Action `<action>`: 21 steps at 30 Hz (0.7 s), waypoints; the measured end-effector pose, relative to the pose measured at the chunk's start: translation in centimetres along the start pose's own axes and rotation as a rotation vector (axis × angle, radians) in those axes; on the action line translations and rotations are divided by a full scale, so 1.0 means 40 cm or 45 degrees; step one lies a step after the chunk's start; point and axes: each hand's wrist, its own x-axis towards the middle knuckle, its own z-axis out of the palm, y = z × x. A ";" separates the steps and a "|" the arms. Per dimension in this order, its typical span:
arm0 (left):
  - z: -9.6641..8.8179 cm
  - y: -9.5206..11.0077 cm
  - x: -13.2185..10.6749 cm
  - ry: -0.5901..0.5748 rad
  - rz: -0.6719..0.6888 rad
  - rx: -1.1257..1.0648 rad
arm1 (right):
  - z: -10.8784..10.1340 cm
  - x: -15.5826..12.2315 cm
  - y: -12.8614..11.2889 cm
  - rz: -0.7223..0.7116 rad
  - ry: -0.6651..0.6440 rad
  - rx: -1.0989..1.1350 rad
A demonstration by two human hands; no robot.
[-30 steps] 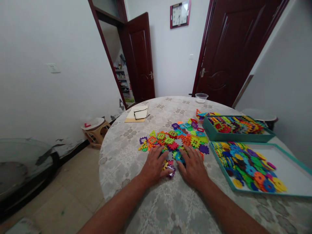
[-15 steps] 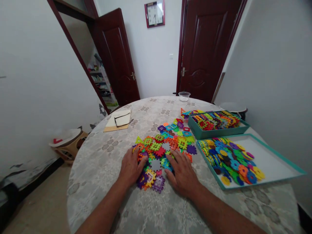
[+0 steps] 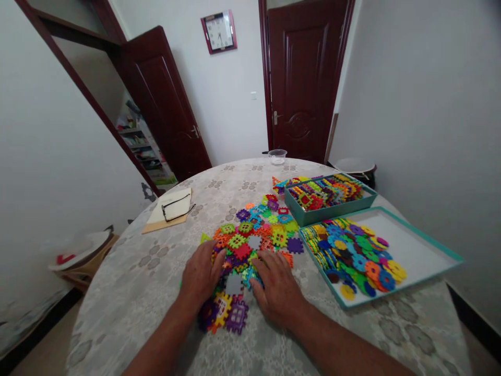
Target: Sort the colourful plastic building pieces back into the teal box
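Note:
A heap of colourful interlocking plastic tiles [image 3: 258, 230] lies spread on the round table [image 3: 136, 292]. My left hand [image 3: 201, 277] lies flat on the near left side of the heap, fingers stretched over the tiles. My right hand [image 3: 276, 289] lies flat on the near right side, fingers pointing at the heap. Between and just in front of my hands sit a grey tile [image 3: 234, 284], a yellow tile [image 3: 221, 306] and a purple tile [image 3: 236, 317]. Neither hand grips anything.
A teal tray [image 3: 422, 256] with several coloured discs sits at the right; a teal box [image 3: 313, 214] of tiles stands behind it. A notebook with glasses [image 3: 172, 210] lies at the far left, a clear bowl [image 3: 277, 155] at the far edge. A stool [image 3: 82, 258] stands left of the table.
Both hands have dragged tiles toward me, so a small cluster now lies nearer the table's front. The camera has swung to the right.

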 end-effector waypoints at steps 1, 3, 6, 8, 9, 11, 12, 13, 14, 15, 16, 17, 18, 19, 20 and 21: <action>-0.007 0.011 0.025 0.026 0.004 0.033 | 0.000 0.001 -0.001 0.006 -0.004 0.016; -0.009 0.036 0.084 0.061 0.045 0.069 | 0.000 0.003 -0.002 0.022 -0.025 0.043; 0.026 0.080 0.197 0.048 0.188 -0.009 | 0.001 0.005 -0.003 0.044 -0.066 0.064; 0.072 0.113 0.282 -0.016 0.299 -0.101 | 0.001 0.005 -0.004 0.048 -0.076 0.074; 0.100 0.130 0.325 -0.071 0.307 -0.116 | 0.001 0.005 -0.005 0.049 -0.072 0.080; 0.159 0.167 0.406 -0.219 0.223 -0.103 | 0.001 0.005 -0.005 0.050 -0.060 0.089; 0.189 0.186 0.444 -0.309 0.162 -0.095 | 0.002 0.005 -0.005 0.050 -0.052 0.090; 0.218 0.204 0.478 -0.346 0.149 -0.090 | 0.005 0.004 -0.005 0.050 -0.046 0.088; 0.247 0.221 0.508 -0.368 0.151 -0.088 | 0.008 0.002 -0.003 0.050 -0.045 0.088; 0.274 0.236 0.534 -0.390 0.158 -0.087 | 0.013 0.000 -0.002 0.051 -0.048 0.089; 0.300 0.250 0.556 -0.408 0.164 -0.086 | 0.019 -0.002 0.001 0.053 -0.048 0.094; 0.322 0.260 0.575 -0.426 0.168 -0.085 | 0.025 -0.004 0.003 0.055 -0.043 0.101; 0.342 0.269 0.590 -0.441 0.171 -0.084 | 0.032 -0.006 0.006 0.058 -0.036 0.109; 0.359 0.275 0.602 -0.453 0.173 -0.085 | 0.038 -0.008 0.008 0.062 -0.027 0.117; 0.373 0.279 0.611 -0.458 0.178 -0.088 | 0.042 -0.009 0.010 0.066 -0.021 0.124; 0.383 0.281 0.617 -0.450 0.188 -0.102 | 0.044 -0.010 0.011 0.067 -0.017 0.129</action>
